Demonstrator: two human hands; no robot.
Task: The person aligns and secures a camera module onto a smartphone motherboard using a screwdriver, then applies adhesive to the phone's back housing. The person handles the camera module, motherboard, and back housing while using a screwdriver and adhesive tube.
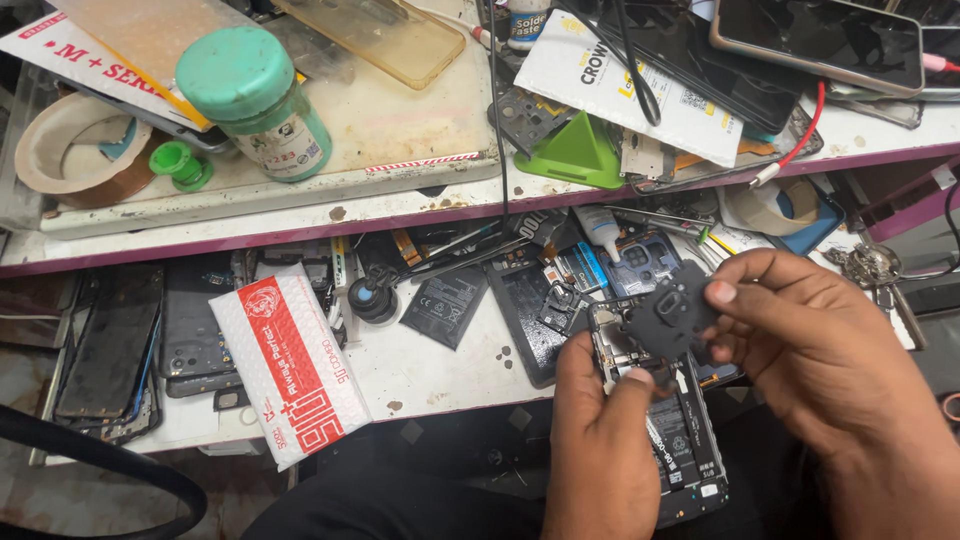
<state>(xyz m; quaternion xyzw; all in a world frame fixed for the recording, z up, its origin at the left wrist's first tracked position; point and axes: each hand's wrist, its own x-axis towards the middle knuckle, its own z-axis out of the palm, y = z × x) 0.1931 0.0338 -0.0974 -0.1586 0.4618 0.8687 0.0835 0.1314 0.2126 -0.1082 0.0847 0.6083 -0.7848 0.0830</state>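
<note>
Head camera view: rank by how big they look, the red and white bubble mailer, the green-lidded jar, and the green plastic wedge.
1. red and white bubble mailer
2. green-lidded jar
3. green plastic wedge

The jar stands on the upper shelf, so nearness may inflate it.

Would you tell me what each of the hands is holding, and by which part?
The left hand grips the opened phone at its upper end. The right hand pinches the black camera cover plate by its right edge.

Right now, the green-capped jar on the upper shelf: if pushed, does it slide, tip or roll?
The jar stands upright, short and wide with a broad cap, so it probably slides rather than tips. Knocked over, its round body would likely roll. It looks like glass, so probably heavy for its size and breakable; the tray under it looks grimy, which may grip.
</note>
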